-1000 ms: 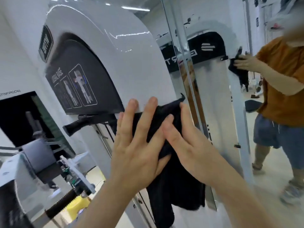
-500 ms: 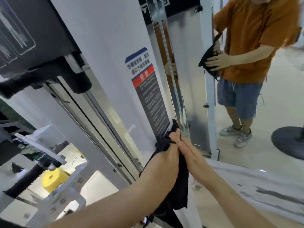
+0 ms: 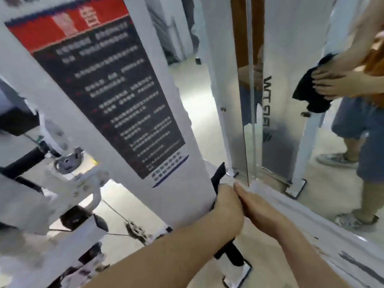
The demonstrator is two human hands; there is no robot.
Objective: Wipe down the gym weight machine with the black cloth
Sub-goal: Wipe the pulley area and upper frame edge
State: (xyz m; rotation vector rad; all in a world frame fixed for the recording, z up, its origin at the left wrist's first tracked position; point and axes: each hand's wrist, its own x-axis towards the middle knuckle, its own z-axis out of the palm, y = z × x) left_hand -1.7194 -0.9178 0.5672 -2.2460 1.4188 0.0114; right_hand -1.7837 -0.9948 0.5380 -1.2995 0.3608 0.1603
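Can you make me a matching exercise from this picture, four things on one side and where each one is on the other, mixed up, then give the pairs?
Things:
1. black cloth
2. warning label
3. mirror
4. left hand

Places:
A. on the machine's white panel, upper left
B. pressed against the panel's lower edge, between the hands
C. to the right of the machine, reflecting a person
D. touching the right hand, low on the machine

Pairs: 1-B, 2-A, 3-C, 4-D
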